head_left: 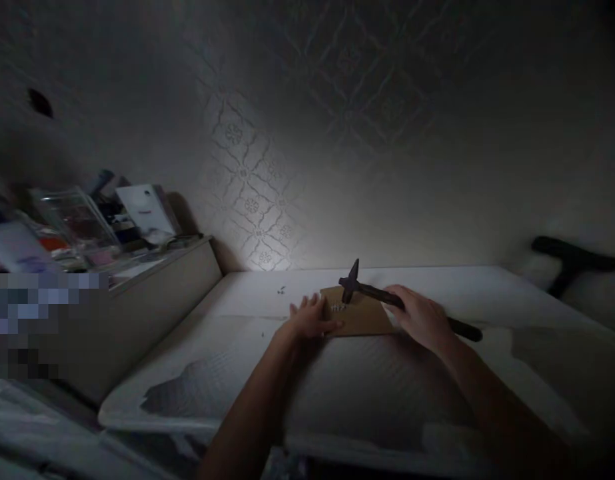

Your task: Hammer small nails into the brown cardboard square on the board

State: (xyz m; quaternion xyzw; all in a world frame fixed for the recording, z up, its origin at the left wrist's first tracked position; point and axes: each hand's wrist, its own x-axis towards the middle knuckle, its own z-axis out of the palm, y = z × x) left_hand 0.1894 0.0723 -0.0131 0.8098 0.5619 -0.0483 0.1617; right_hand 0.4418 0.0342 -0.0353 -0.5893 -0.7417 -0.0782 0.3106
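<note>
A brown board (366, 321) lies flat on the white table, with several small pale nail-like pieces (338, 307) standing near its left end. My left hand (308, 319) rests at the board's left edge, fingers spread and thumb lying over the board. Wrapped around the dark handle of a hammer (377, 294), my right hand (421, 316) is closed to the right of the board. The hammer's head hangs above the board's upper left part; whether it touches the pieces I cannot tell. Small dark bits, perhaps nails (281, 291), lie left of my left hand.
Beside the white table (247, 293) on the left stands a cabinet (152, 313) crowded with a white box (146, 210), a clear plastic case (80, 223) and other items. A patterned wall (337, 167) rises behind. At the right is a black T-shaped object (570, 260).
</note>
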